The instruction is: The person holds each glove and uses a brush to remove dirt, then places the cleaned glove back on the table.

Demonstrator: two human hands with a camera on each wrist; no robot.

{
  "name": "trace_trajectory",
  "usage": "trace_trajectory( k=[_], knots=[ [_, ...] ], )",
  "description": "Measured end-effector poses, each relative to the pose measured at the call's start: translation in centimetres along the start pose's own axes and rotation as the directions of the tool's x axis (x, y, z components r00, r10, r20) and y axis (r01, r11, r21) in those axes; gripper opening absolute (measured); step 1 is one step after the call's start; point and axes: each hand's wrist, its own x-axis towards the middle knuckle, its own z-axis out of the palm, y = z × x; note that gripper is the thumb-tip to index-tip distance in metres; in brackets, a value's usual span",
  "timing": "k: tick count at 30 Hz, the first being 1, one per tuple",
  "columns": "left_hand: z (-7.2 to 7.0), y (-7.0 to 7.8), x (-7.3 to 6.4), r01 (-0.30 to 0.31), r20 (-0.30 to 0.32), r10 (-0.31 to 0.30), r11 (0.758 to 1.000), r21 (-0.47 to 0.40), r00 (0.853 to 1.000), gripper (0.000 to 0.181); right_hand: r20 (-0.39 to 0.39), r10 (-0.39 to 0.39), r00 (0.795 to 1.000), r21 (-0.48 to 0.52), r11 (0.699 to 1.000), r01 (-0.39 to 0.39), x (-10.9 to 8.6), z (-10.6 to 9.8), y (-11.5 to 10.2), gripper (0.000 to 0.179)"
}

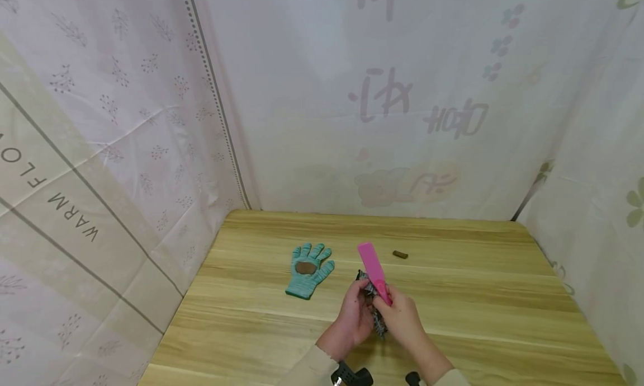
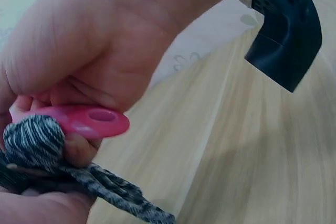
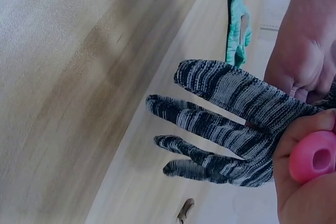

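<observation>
My right hand point(image 1: 405, 317) grips a pink paddle-shaped tool point(image 1: 372, 264) by its handle, which ends in a hole; the flat blade points away across the table. A black-and-grey striped knit glove point(image 3: 215, 121) is gripped by my left hand point(image 1: 354, 317), its striped fingers spread out in the right wrist view. Close against the knit, the pink handle point(image 2: 79, 121) crosses over the glove point(image 2: 34, 140) in the left wrist view. The fingers of my right hand also touch the glove. Much of the glove is hidden between the hands.
Left of the hands, a teal knit glove point(image 1: 304, 286) with a brown patch point(image 1: 305, 268) on it lies flat on the wooden table point(image 1: 241, 313). A small brown piece point(image 1: 400, 254) lies beyond the right hand. Printed curtains point(image 1: 312, 106) stand around the table.
</observation>
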Motion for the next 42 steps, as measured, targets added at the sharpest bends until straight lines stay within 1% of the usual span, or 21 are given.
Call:
trace_trajectory(
  k=[3,6,10,12,15,18,20,22,25,27,31,36,42],
  knots=[
    [-0.2,0.1,0.0,-0.012,0.027,0.013,0.999,-0.029,1.0,0.047,-0.01,-0.008,1.0,0.001,1.0,0.008,0.0,-0.2,0.0,0.024],
    [-0.6,0.1,0.1,-0.016,0.033,0.017,0.999,-0.035,0.999,0.044,-0.018,-0.014,1.0,0.002,1.0,0.014,0.0,-0.3,-0.1,0.022],
    [-1.0,0.0,0.4,-0.013,-0.008,0.013,1.0,0.009,1.0,0.032,-0.012,0.0,1.0,0.027,1.0,0.0,-0.2,-0.4,-0.4,0.015],
    [-1.2,-0.1,0.5,-0.013,-0.031,0.014,0.999,0.029,0.999,0.027,-0.003,0.009,1.0,0.046,0.999,-0.009,-0.3,-0.3,-0.4,0.015],
    [-1.5,-0.1,0.7,-0.028,-0.048,0.031,0.998,0.064,0.998,0.031,0.014,0.015,1.0,0.068,0.998,-0.016,-0.5,-0.3,-0.6,0.015],
    [-1.7,-0.1,0.9,-0.047,-0.056,0.054,0.993,0.112,0.997,0.043,0.026,0.018,0.999,0.072,0.997,-0.02,-0.6,-0.3,-0.7,0.02],
    [-1.9,-0.1,1.0,-0.05,-0.061,0.06,0.987,0.153,0.996,0.046,0.028,0.023,0.999,0.072,0.997,-0.025,-0.6,-0.4,-0.9,0.023],
    [-2.1,-0.1,1.1,-0.042,-0.066,0.054,0.983,0.18,0.996,0.04,0.028,0.023,0.999,0.072,0.997,-0.025,-0.7,-0.5,-0.9,0.025],
    [-2.3,-0.1,1.3,-0.023,-0.076,0.04,0.978,0.206,0.996,0.02,0.028,0.024,0.999,0.082,0.996,-0.026,-0.7,-0.8,-1.0,0.024],
    [-2.4,-0.1,1.5,-0.014,-0.077,0.031,0.977,0.212,0.997,0.012,0.025,0.018,1.0,0.085,0.996,-0.02,-0.7,-0.9,-1.0,0.023],
    [-2.6,-0.2,1.6,-0.008,-0.077,0.026,0.973,0.229,0.997,0.013,0.017,0.008,1.0,0.077,0.997,-0.009,-0.6,-1.1,-0.8,0.023],
    [-2.8,-0.3,1.6,0.006,-0.078,0.012,0.975,0.224,0.997,0.013,0.005,0.019,1.0,0.05,0.999,-0.02,-0.4,-1.6,-0.5,0.023],
    [-3.3,0.1,1.3,0.037,-0.021,-0.033,0.972,0.232,0.999,0.011,0.011,0.058,0.998,0.055,0.997,-0.058,0.0,-2.5,-0.2,0.025]
  ],
)
